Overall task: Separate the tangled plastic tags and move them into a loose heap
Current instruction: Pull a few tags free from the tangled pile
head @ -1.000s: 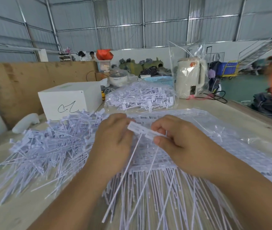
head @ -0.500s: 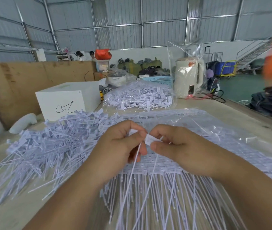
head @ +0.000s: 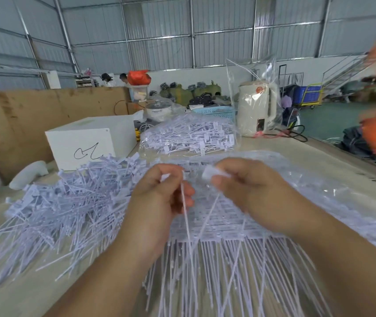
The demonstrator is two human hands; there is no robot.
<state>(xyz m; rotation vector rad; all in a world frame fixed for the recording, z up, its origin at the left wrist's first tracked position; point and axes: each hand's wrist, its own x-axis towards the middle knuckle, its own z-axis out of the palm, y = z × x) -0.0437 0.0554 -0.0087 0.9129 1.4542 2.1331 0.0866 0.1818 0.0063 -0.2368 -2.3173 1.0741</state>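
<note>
head view, the only 1 supplied. change noted: 1.0 s ago both hands pinched a single tag head between them, close together over the bundle; now the hands have drawn apart and each carries its own piece. the left hand (head: 159, 193) pinches a tag head (head: 166, 177) at thumb and forefinger, with its thin tail (head: 186, 216) hanging down across the palm side. the right hand (head: 246, 191) pinches a second tag head (head: 208, 173), blurred, with a tail trailing down and to the left below it. judgement: 1 joined pair has just been parted, so the separation step for these 2 tags looks complete and the drop onto the heap is not yet done.

position of the task's things: the ordered bundle (head: 223, 227) lies directly under the hands on the table (head: 33, 291), heads in rows and tails fanning toward the camera, partly on a clear plastic wrap (head: 320, 191). the loose heap (head: 63, 202) lies just to the left of the left hand, tags crossing at all angles. a further bagged batch (head: 189, 136) sits behind, near a white box (head: 84, 140) and a wrapped kettle (head: 257, 108).

pose: both forearms enter from the bottom edge, wrists raised above the bundle, backs of the hands toward the camera, fingers curled inward. the left hand is nearest the heap and is judged the better placed to release first. risk: hanging tails may snag on the bundle below.
</note>
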